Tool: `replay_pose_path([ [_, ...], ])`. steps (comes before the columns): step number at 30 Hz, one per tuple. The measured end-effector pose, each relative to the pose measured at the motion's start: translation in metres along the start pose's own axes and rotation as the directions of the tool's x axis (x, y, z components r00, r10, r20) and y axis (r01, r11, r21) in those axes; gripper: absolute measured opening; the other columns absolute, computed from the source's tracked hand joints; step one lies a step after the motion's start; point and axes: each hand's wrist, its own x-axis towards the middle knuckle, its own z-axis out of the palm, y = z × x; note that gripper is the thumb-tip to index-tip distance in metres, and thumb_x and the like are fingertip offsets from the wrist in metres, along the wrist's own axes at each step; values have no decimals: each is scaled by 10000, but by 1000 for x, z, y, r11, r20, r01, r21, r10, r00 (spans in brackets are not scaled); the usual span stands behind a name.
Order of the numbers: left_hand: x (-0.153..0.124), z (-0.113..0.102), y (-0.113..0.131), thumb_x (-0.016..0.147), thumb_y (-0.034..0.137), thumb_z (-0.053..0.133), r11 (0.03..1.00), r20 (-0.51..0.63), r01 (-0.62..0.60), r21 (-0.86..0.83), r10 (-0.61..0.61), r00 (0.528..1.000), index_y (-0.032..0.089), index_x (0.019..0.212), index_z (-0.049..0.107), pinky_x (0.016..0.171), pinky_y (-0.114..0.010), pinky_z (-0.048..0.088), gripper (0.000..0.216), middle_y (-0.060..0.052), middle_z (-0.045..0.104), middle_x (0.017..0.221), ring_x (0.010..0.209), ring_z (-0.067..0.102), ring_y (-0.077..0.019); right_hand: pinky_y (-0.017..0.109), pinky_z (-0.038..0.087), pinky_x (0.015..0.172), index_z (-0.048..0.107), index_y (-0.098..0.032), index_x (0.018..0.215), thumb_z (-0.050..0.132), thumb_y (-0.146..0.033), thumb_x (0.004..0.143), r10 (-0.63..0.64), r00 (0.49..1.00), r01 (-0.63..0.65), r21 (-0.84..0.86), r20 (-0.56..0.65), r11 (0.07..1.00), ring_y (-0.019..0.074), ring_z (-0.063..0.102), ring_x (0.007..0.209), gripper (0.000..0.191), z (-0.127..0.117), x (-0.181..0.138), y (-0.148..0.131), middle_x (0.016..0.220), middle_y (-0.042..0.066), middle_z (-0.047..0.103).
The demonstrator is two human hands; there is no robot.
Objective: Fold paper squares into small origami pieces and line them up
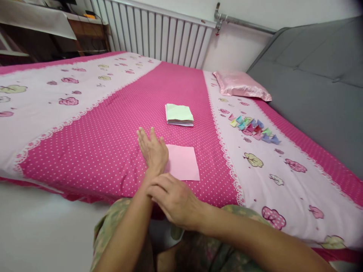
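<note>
A pink square sheet of paper (183,162) lies flat on the pink dotted bedsheet (107,143) near the bed's front edge. My left hand (152,150) lies flat and open on the sheet, its fingers stretched forward, at the paper's left edge. My right hand (172,200) rests on my left wrist with its fingers curled over it; it holds no object. Beyond the paper sits a stack of paper squares (179,114) with a pale green sheet on top.
Several small folded paper pieces (253,128) in mixed colours lie in a cluster to the right. A pink pillow (241,86) rests at the far right by a grey headboard (314,87). A white radiator (159,34) lines the far wall.
</note>
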Motion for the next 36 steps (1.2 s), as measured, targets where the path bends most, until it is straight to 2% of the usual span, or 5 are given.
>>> replay_pose_path([
  [5, -3, 0, 0, 805, 197, 445, 1000, 24, -27, 13, 26, 999, 68, 1288, 381, 1073, -475, 149, 503, -204, 151, 1454, 1343, 85, -302, 333, 428, 858, 538, -121, 1005, 380, -117, 860, 134, 982, -129, 44, -133, 991, 192, 431, 968, 214, -4, 2, 13, 1018, 102, 524],
  [18, 2, -5, -3, 833, 225, 406, 999, 31, -10, 48, 8, 999, 39, 1284, 396, 1056, -478, 183, 489, -245, 185, 1431, 1333, 118, -326, 251, 408, 919, 589, -121, 946, 338, -146, 903, -285, 958, 287, -40, 37, 957, 153, 459, 976, 256, 14, -4, -14, 985, 37, 594],
  [24, 5, -10, -10, 822, 237, 432, 996, 60, -55, 77, 50, 997, 43, 1269, 426, 1054, -442, 212, 487, -240, 266, 1403, 1314, 205, -319, 316, 446, 832, 583, -125, 969, 336, -94, 872, 75, 985, -86, -65, -157, 994, 181, 497, 960, 267, -14, 0, 20, 1011, 101, 593],
  [28, 11, -25, -32, 793, 242, 463, 982, 147, -169, 89, 155, 977, 127, 1177, 543, 972, -407, 349, 408, -161, 497, 1264, 1184, 430, -282, 309, 446, 746, 604, -168, 926, 426, -47, 796, 451, 875, -465, -44, -173, 884, 179, 561, 849, 251, -43, -13, 60, 896, 68, 635],
  [36, 6, -46, -65, 727, 207, 459, 926, 619, -375, -44, 320, 717, 207, 1073, 627, 568, -234, 413, 384, -25, 658, 711, 606, 568, -155, 235, 409, 605, 581, -227, 1069, 511, -47, 684, 728, 656, -747, 31, 201, 664, 140, 599, 640, 430, -58, -41, 103, 700, -5, 660],
])
